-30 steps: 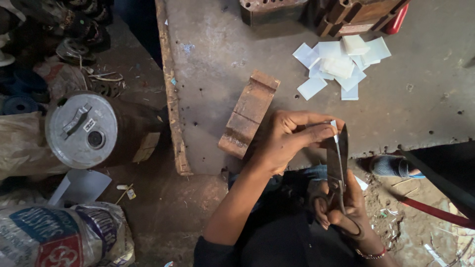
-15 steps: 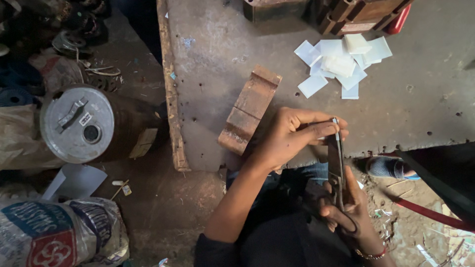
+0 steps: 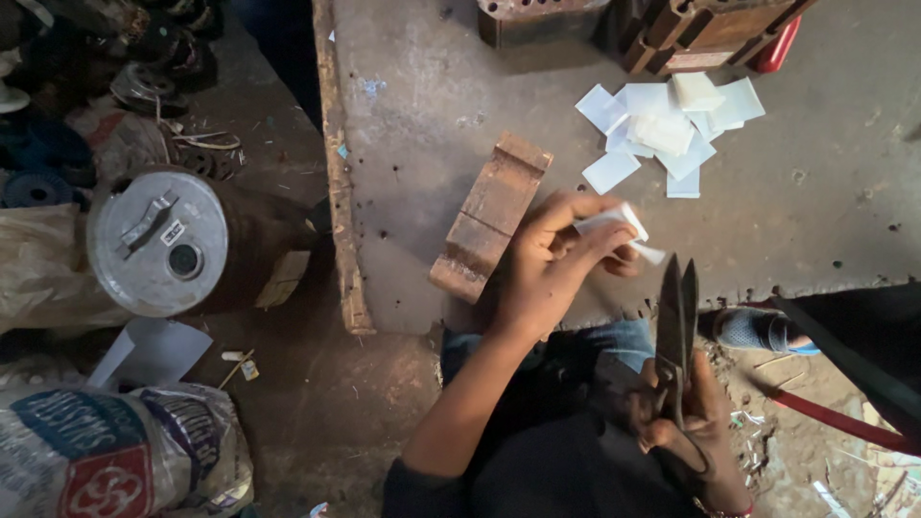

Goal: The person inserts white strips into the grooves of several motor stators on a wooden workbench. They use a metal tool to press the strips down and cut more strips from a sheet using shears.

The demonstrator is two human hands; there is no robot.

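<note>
Holding white strip (image 3: 622, 226) in left hand (image 3: 554, 257), scissors (image 3: 676, 331) in right hand (image 3: 693, 422)

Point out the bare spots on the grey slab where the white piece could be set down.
Free: the slab right of the left hand, below the white pile; also between wooden block and the slab's left edge. Crowded: the top edge, with the pile and wooden boxes.

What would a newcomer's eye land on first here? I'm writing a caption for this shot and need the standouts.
Low in the middle, the left hand pinches a small white piece while the right hand grips dark scissors, blades closed and pointing up. Above them a pile of white pieces lies on the grey slab, and a metal can sits far left.
</note>
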